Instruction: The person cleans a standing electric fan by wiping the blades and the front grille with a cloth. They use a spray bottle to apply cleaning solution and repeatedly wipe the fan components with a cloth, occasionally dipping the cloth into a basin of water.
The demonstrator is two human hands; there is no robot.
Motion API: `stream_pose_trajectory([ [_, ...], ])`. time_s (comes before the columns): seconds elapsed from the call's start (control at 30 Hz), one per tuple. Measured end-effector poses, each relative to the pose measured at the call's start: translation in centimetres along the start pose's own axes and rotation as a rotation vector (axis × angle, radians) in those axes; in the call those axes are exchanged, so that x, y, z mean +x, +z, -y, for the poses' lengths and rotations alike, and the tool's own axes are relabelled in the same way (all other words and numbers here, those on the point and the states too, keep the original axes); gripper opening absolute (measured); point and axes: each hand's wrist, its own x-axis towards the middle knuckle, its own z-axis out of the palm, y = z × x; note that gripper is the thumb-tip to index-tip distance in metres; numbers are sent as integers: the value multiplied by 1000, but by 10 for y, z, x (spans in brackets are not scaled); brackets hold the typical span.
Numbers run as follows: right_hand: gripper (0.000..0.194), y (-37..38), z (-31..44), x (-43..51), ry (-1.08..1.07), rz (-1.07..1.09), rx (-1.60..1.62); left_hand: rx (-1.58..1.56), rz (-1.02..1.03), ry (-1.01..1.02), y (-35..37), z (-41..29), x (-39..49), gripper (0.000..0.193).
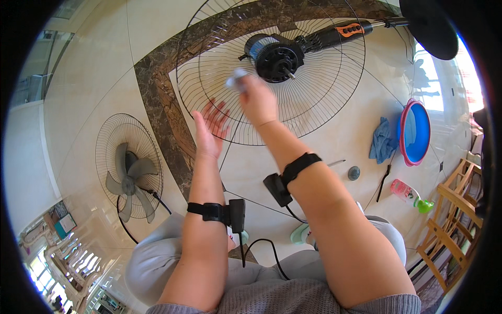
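Before me a large round wire fan grille [321,114] surrounds a black fan motor [278,64] with a bare metal shaft. My left hand [211,131] holds the grille's lower left rim, its spread fingers behind the wires and its thumb at the edge. A pale, crumpled wad [236,79], probably cloth or paper, is in my right hand [259,100]. Motion blurs that hand and the wad, left of the motor and in front of the wires. From the motor a black neck with an orange button panel [350,30] runs to the upper right.
At left lies a second grille with grey fan blades [128,185]. To the right are a blue cloth [381,141], a blue basin with a pink rim [404,151], a pink bottle [404,192], a round grey cap [353,173] and a wooden frame [451,196]. A black disc-shaped base [431,31] stands upper right.
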Motion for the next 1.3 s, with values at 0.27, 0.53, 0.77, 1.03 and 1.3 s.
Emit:
stream_pose_trajectory([
  [0.27,28,11,28,-28,21,820,307,-496,131,-76,-9,18,4,102],
  [0.53,25,15,52,-25,17,600,496,-484,196,-61,-8,25,6,107],
  [0.77,21,-20,-17,-26,81,36,223,-448,-34,-65,-4,27,3,100],
  [1.03,22,4,23,-45,200,798,245,-306,101,18,0,37,0,98],
  [1.3,27,-36,-34,-14,-15,52,-31,-331,122,-32,-8,39,-3,87],
])
